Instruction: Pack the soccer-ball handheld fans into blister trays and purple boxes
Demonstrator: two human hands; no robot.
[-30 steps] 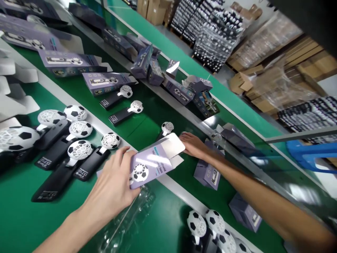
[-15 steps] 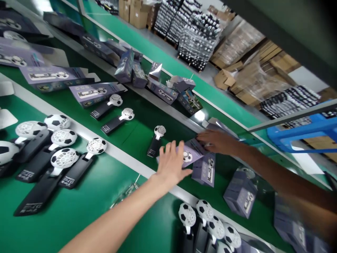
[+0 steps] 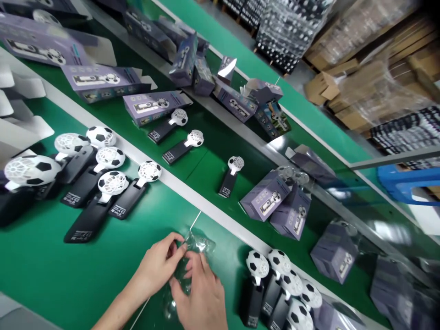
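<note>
My left hand (image 3: 161, 262) pinches the upper edge of a clear plastic piece (image 3: 202, 244), thumb against forefinger, over the green worktop. From the lower right, my right hand (image 3: 202, 293) has its fingers curled on the same plastic. The plastic's exact shape is hard to make out, as my hands partly cover it. To the right lies a cluster of black handles with football-patterned heads, which look like handheld fans (image 3: 257, 264). Another group of such fans (image 3: 113, 183) rests to the left. Beyond the pale rail, a single fan (image 3: 235, 164) lies on the dark green belt.
Purple printed boxes (image 3: 266, 197) stand and lie along the belt (image 3: 202, 178), several with open flaps. White-sided open cartons (image 3: 24, 128) are stacked at the left edge. A pale rail (image 3: 178, 190) separates worktop and belt. A blue plastic stool (image 3: 409, 183) is at far right.
My left hand has left the purple box on the belt and come back to the clear plastic. My right hand has entered view. Another person's arm has withdrawn from the boxes.
</note>
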